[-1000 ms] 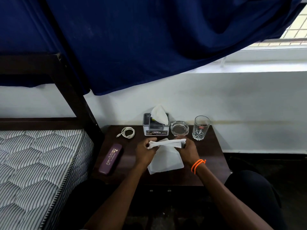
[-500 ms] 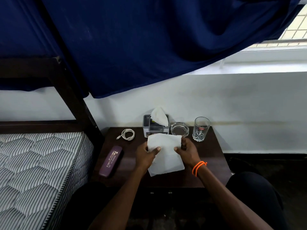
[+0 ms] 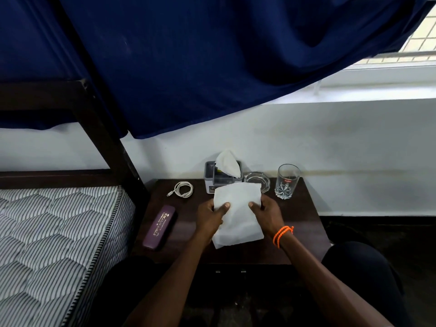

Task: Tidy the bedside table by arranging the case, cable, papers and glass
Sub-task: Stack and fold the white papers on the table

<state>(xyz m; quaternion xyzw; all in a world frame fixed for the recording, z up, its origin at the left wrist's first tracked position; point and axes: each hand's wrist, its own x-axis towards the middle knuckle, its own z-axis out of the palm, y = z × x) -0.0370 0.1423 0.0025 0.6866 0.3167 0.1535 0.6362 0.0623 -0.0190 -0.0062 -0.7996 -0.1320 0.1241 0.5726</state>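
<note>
A white sheet of paper (image 3: 237,213) is held flat above the middle of the dark bedside table (image 3: 304,223). My left hand (image 3: 210,217) grips its left edge and my right hand (image 3: 266,214) grips its right edge, thumbs on top. A purple case (image 3: 160,227) lies lengthwise near the table's left edge. A coiled white cable (image 3: 182,189) rests at the back left. A clear drinking glass (image 3: 286,181) stands upright at the back right.
A grey tissue box (image 3: 213,179) with a tissue sticking up stands against the wall, beside a glass ashtray (image 3: 259,181). A striped mattress (image 3: 52,232) and dark bed post (image 3: 111,142) lie to the left. A blue curtain (image 3: 212,55) hangs overhead.
The paper was folded over at its top edge; both hands have spread it out into a flat sheet and raised its upper edge toward the tissue box.
</note>
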